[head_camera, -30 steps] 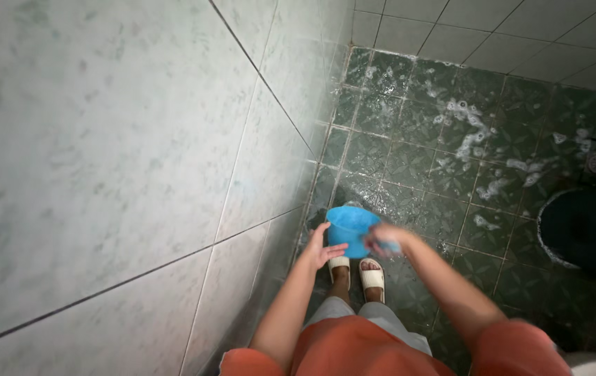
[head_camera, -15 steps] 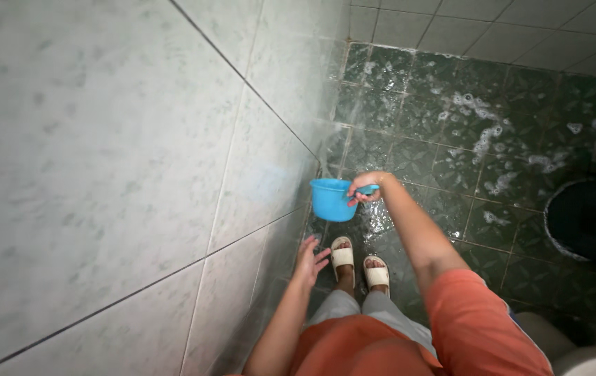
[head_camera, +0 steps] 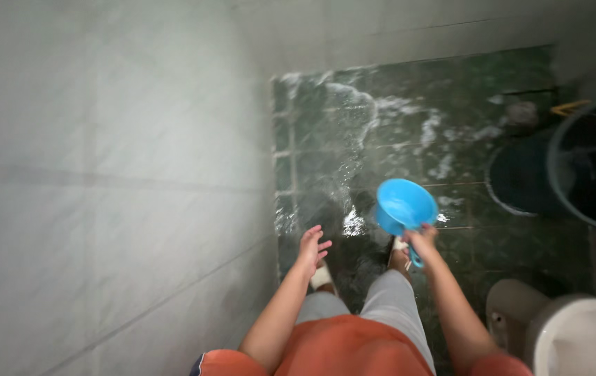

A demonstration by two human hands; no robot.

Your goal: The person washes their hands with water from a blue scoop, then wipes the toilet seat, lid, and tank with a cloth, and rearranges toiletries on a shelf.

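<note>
- Our right hand (head_camera: 420,240) is wrapped around the short handle of a bright blue round plastic water dipper (head_camera: 405,205), fingers closed on it, arm stretched forward and down.
- The dipper is held in the air above the floor, just ahead of our right foot. Its long axis runs from the handle at our hand up and away to the bowl; the open mouth is tipped up and back toward us, so we see into the bowl. Whether any water is left in it we cannot tell.
- Our left hand (head_camera: 312,245) holds nothing: fingers spread wide, palm down, hanging free beside the wall, apart from the dipper.
- Below the hands: grey trouser legs, orange sleeves, and a pale slipper (head_camera: 321,276) on the left foot.
- Surface: a dark green tiled floor (head_camera: 465,257), wet and glossy, with white foam streaks and a splash of water (head_camera: 343,188) spread across it ahead of our feet, reaching the far corner.
- Left of us, a wall of large pale grey-green marbled tiles (head_camera: 117,195) meets the floor; a second pale wall closes the far end.
- Right side: a dark round plastic bucket (head_camera: 594,167), with a black round basin (head_camera: 521,177) just beside it on the floor.
- Bottom right corner: a pale ceramic toilet (head_camera: 562,334), near our right elbow.
- The view is motion-blurred; fine detail is lost.
</note>
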